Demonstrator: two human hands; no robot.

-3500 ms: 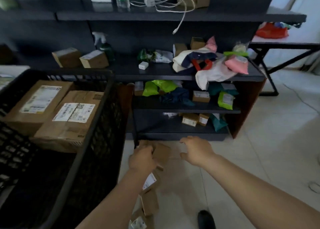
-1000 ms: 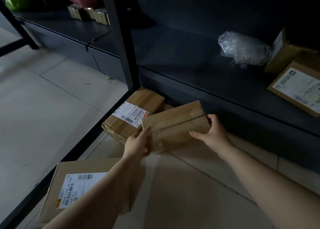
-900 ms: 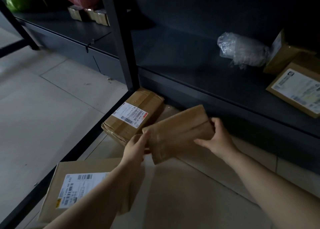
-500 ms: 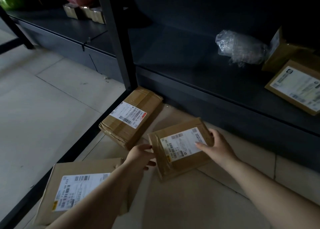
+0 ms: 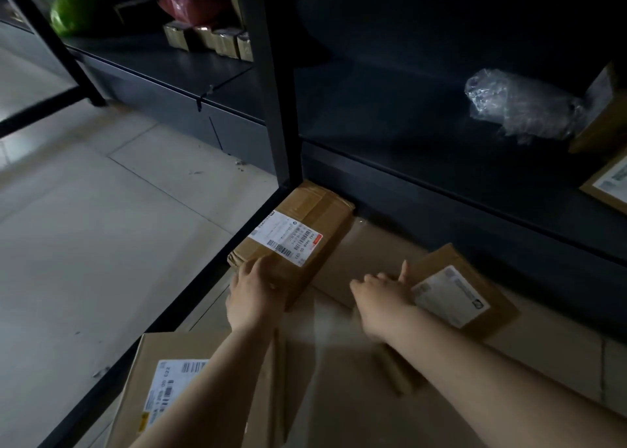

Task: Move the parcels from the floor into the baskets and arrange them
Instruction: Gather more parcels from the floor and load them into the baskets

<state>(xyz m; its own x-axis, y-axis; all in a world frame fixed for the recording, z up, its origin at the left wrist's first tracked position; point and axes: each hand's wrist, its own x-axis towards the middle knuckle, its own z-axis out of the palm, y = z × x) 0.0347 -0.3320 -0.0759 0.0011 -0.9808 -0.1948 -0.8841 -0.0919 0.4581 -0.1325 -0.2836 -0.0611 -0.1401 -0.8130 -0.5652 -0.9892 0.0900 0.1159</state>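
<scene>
Our left hand lay on the near end of the long parcel at the shelf post's foot, fingers seemingly starting to curl round it; our right hand, loose and holding nothing, touched the labelled parcel on the floor; we judged pick-up was beginning; next, a firm two-handed lift.

Brown parcels w/ white labels; green bag.

The right hand is motion-blurred, its grip unreadable. The near-left parcel runs off the bottom edge; the far-right shelf box is cropped.
</scene>
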